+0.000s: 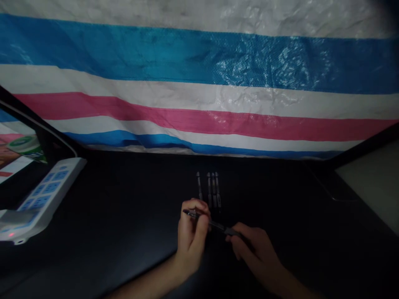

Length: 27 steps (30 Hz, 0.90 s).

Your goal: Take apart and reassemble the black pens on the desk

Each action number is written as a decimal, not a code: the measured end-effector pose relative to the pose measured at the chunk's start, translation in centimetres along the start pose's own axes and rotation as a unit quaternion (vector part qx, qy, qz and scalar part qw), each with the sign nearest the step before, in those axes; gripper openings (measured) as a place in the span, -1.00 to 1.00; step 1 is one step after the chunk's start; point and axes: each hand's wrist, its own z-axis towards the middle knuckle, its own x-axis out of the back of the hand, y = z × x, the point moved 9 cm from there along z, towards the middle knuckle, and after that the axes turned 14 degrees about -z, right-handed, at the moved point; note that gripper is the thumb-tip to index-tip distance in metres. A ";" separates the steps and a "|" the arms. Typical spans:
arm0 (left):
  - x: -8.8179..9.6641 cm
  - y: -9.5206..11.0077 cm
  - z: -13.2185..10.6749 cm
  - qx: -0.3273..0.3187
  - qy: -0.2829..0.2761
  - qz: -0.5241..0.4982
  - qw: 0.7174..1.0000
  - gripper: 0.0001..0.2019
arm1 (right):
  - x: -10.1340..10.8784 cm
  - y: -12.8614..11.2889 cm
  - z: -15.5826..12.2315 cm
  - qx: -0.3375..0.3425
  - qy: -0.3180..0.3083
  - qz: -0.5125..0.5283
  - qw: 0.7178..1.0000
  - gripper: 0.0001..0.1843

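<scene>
A dark pen [220, 226] slants between my two hands over the black tabletop. My left hand [193, 228] is closed round its upper left part, with the thumb pressed along it and the tip poking out on the left. The lower right end sits in a pinch of my right hand [254, 249], whose fingers partly hide it. Just beyond my left hand lies a single pen [199, 185], its near end covered by the fingers. Beside it to the right, several more pens [213, 189] lie side by side, pointing away from me.
On the left a white power strip [59, 187] with blue sockets and a lit red light rests on the black table [124, 199]. A green-and-white container [26, 145] stands behind it. A striped plastic sheet [199, 91] hangs along the table's far edge.
</scene>
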 end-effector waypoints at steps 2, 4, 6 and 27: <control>-0.9 -0.4 0.2 0.033 -0.017 -0.031 0.999 -0.84 | -0.2 0.3 0.2 -0.012 0.003 0.006 1.000 -0.65; -1.4 -0.2 0.8 0.052 -0.036 -0.069 0.996 -0.74 | -0.5 0.6 0.4 -0.019 -0.004 0.016 1.000 -0.69; -0.9 0.2 1.8 0.058 -0.021 -0.068 0.996 -0.67 | -0.7 0.8 0.6 -0.013 -0.011 0.021 1.000 -0.74; 4.1 -0.7 6.8 0.066 0.046 -0.030 0.996 -0.60 | -1.3 1.2 1.0 0.021 -0.014 -0.014 1.000 -0.69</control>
